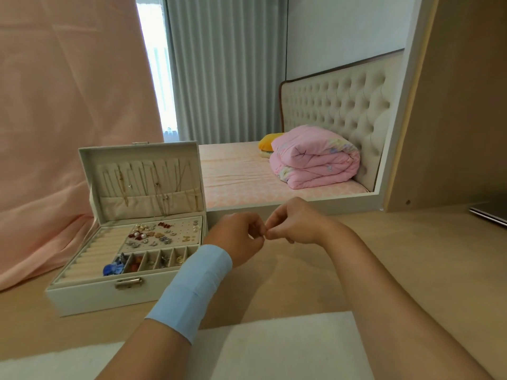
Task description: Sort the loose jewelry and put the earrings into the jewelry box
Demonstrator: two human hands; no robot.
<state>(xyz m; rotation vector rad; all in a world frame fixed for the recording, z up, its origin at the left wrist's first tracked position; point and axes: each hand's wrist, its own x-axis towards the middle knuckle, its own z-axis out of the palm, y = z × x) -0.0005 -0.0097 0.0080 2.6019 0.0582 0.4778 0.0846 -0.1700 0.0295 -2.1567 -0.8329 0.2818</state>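
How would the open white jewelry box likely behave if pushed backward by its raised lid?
The jewelry box would probably tip backward rather than slide, since its lid stands upright, above the base. The chains hanging inside the lid look floppy and would likely swing. The small pieces in the front compartments might rattle or shift.

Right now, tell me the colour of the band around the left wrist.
Plain light blue. The band shows best in the head view.
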